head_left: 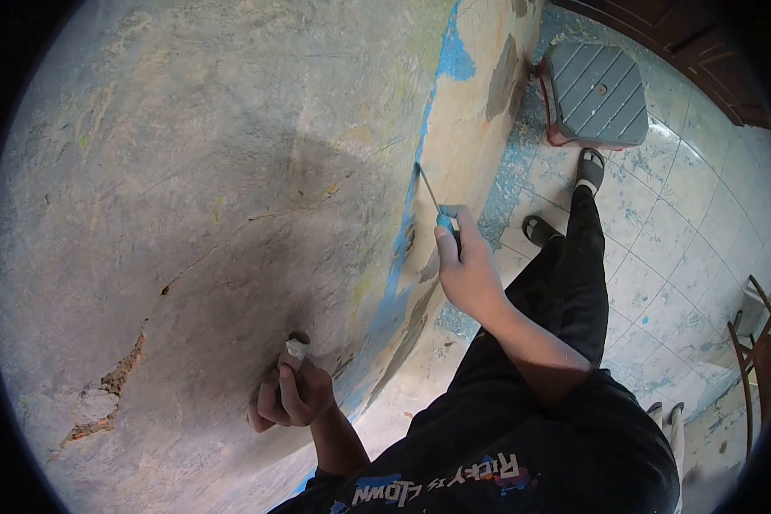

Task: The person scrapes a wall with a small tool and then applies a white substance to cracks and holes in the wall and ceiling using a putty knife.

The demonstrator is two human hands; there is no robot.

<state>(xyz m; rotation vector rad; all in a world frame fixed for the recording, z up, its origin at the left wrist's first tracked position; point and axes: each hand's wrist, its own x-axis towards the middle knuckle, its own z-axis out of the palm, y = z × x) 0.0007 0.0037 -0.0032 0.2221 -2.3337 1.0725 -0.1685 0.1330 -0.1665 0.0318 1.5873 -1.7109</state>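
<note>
My right hand (471, 270) is closed around the blue handle of a screwdriver (430, 190). Its thin shaft points up and left, with the tip at the strip of blue paint (411, 201) along the edge of the grey wall (257, 128). Lower left, my left hand (295, 396) is closed, fingers curled round a short pale tube-like piece (295, 349) with a dark rounded end, close against the wall. I cannot tell exactly what that piece is.
A crack with a crumbled hole (116, 377) runs across the wall. On the paint-spotted tiled floor (651, 231) stands a grey-topped stool (595, 94), near my sandalled feet (588, 171). A wooden chair (758, 351) is at the right, and a dark wooden door (694, 43) at the top right.
</note>
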